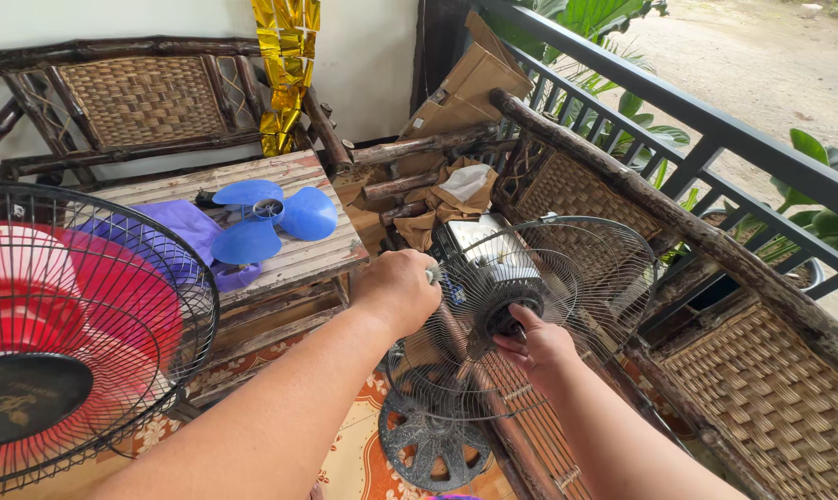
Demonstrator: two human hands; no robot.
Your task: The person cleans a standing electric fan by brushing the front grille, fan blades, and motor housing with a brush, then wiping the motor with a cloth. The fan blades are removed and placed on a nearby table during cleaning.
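Your left hand (398, 289) grips the guard (530, 310) rim, right hand (535, 347) pinches its hub nut (507, 319), fan over the bench; looks like guard removal—next needs rim braced steady.

Both forearms bare, no sleeves, rings or watch visible
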